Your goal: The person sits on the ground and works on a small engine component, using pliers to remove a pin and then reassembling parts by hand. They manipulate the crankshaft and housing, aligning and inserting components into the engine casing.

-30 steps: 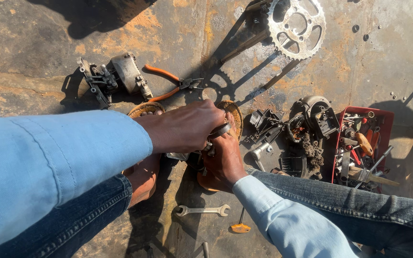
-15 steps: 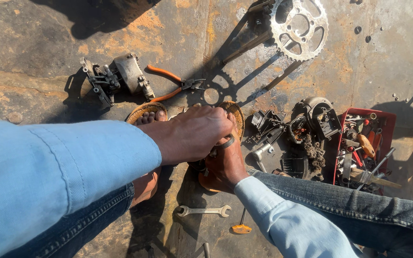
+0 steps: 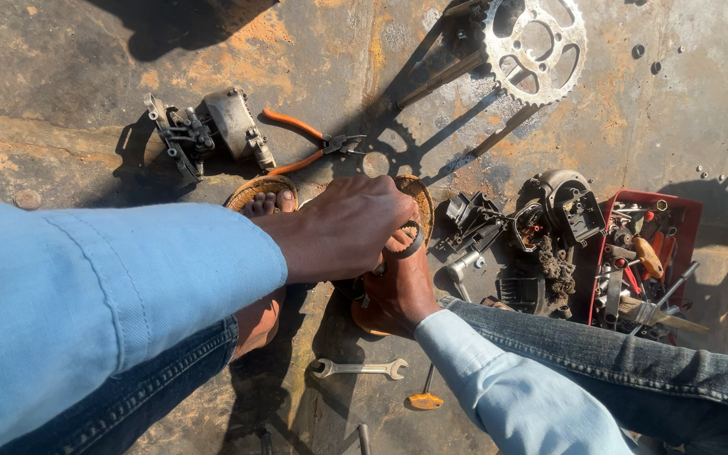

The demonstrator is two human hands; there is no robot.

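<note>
1. We see the left hand (image 3: pixel 343 227) reaching across from the left, palm down, fingers curled over a small dark ring-shaped part (image 3: pixel 410 243) held low between the feet.
2. The right hand (image 3: pixel 398 291) sits just under and behind it, touching the same part; its fingers are hidden beneath the left hand, so we cannot tell how they are closed.
3. The ring-shaped part lies at the centre of the ground (image 3: pixel 69 76), just in front of the sandal (image 3: pixel 421 202) on the right foot.
4. To the left front, orange-handled pliers (image 3: pixel 305 139) and a grey metal assembly (image 3: pixel 212 131) lie near each other, leaving a bare strip between them and the hands.
5. To the right, dark engine pieces (image 3: pixel 541 227) crowd up against a red tray (image 3: pixel 688 227) of tools, close beside the right knee.
6. A sprocket (image 3: pixel 537 46) lies well apart at the top edge.
7. A spanner (image 3: pixel 360 368) and a small orange-handled screwdriver (image 3: pixel 425 396) lie between the legs, near the bottom edge.
</note>
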